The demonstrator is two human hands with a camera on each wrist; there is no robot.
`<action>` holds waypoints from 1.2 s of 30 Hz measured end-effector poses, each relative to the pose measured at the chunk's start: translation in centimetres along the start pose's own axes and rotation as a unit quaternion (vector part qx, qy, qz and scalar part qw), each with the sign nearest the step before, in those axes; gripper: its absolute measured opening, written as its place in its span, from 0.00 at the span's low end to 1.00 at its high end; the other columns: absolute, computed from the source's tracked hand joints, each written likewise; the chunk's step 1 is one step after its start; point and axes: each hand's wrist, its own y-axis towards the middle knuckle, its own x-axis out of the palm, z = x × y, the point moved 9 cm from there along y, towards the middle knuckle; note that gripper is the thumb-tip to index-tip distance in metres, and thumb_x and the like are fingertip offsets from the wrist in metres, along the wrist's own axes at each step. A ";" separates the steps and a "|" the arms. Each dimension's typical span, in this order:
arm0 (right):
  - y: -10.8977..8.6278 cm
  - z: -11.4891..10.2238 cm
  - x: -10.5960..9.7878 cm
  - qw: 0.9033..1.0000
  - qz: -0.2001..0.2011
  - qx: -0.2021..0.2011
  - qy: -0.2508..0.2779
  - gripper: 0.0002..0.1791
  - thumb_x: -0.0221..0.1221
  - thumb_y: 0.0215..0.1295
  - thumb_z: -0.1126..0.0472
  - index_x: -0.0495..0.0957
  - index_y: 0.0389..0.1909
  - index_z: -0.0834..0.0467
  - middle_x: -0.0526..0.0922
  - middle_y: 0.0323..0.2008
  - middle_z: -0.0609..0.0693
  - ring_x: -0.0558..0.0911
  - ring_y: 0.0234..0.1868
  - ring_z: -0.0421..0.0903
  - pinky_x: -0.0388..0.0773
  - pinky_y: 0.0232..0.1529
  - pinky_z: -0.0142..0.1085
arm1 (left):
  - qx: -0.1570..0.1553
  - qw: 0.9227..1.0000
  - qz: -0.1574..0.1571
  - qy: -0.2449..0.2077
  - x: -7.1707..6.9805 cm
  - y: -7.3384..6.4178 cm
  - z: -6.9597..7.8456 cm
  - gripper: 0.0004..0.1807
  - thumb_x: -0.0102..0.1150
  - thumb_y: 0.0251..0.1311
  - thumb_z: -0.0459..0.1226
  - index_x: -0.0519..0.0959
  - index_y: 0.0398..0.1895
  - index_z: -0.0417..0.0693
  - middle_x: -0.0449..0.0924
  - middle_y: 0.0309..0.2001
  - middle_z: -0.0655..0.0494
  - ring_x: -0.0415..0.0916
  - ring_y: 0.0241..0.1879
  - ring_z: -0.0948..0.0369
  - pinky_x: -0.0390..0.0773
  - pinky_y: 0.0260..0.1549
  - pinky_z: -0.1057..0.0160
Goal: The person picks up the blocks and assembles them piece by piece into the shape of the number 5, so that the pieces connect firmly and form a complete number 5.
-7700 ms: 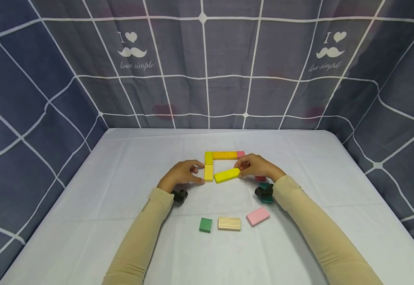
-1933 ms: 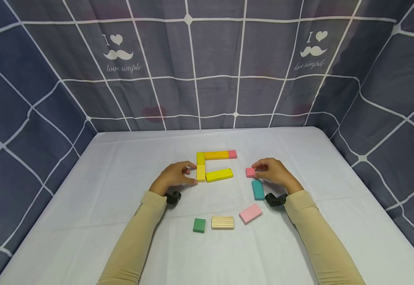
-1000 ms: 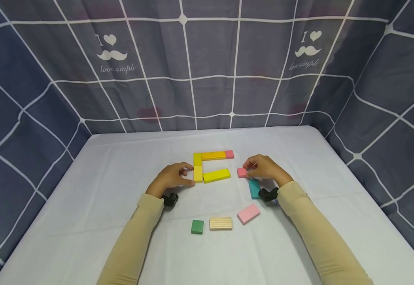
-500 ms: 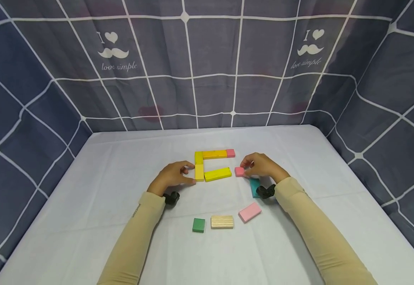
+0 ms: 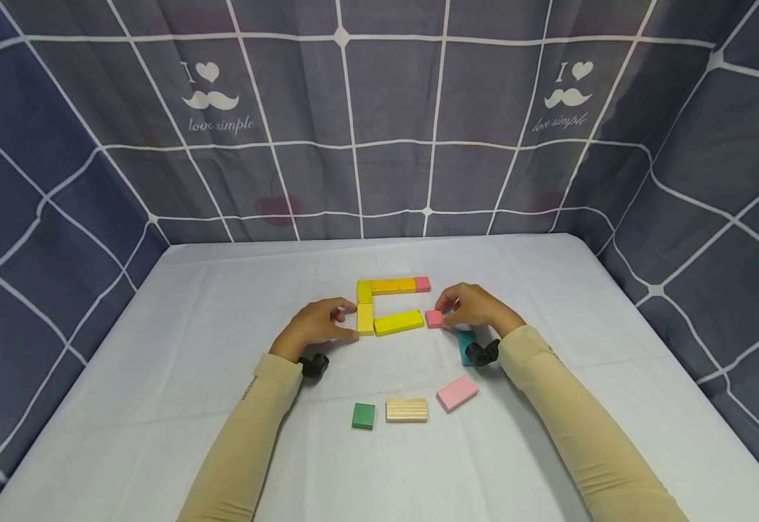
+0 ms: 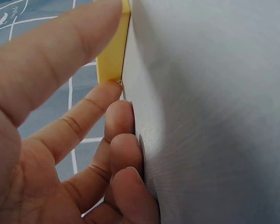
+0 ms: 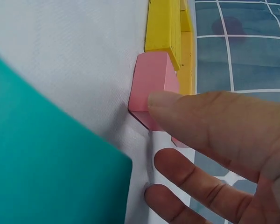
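In the head view my left hand (image 5: pixel 317 321) rests beside the lower-left yellow block (image 5: pixel 365 320), thumb and index fingertips at its left side. The left wrist view shows the index fingertip at the corner of this yellow block (image 6: pixel 113 58), the other fingers loosely bent against the cloth. My right hand (image 5: pixel 473 306) pinches a small pink block (image 5: pixel 433 319) at the right end of a long bright yellow block (image 5: pixel 399 322). Close up, the thumb presses that pink block (image 7: pixel 151 77); my right index finger is hidden. Behind them lies an orange-yellow block (image 5: pixel 393 286), ending in another pink block (image 5: pixel 422 284).
A teal block (image 5: pixel 466 346) lies under my right wrist, partly covered by the black wrist camera (image 5: pixel 482 354). Nearer me on the white tablecloth (image 5: pixel 288 464) are a green block (image 5: pixel 363 416), a ridged tan block (image 5: pixel 407 410) and a light pink block (image 5: pixel 457 394). Grid-patterned cloth hangs behind.
My right hand released the long yellow block, took the small pink block and slid it left to that yellow block's end. My left hand has stayed by the lower-left yellow block.
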 end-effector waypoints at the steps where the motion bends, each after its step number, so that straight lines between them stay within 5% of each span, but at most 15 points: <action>1: 0.0 0.0 0.1 1.000 -0.001 0.001 0.000 0.13 0.72 0.65 0.66 0.87 0.49 0.62 0.87 0.47 0.56 0.79 0.51 0.57 0.77 0.59 0.51 | 0.000 1.000 0.000 0.001 0.0 0.0 0.0 0.33 0.83 0.59 0.43 0.82 0.68 0.49 0.81 0.48 0.51 0.75 0.49 0.52 0.74 0.52 0.52; 36: -0.1 -0.4 0.5 1.000 -0.013 0.013 0.003 0.14 0.73 0.65 0.66 0.86 0.50 0.61 0.85 0.47 0.58 0.78 0.51 0.57 0.78 0.58 0.50 | -0.001 1.000 -0.002 0.010 0.2 0.5 -0.5 0.35 0.82 0.59 0.44 0.81 0.69 0.50 0.83 0.51 0.50 0.76 0.52 0.51 0.75 0.56 0.50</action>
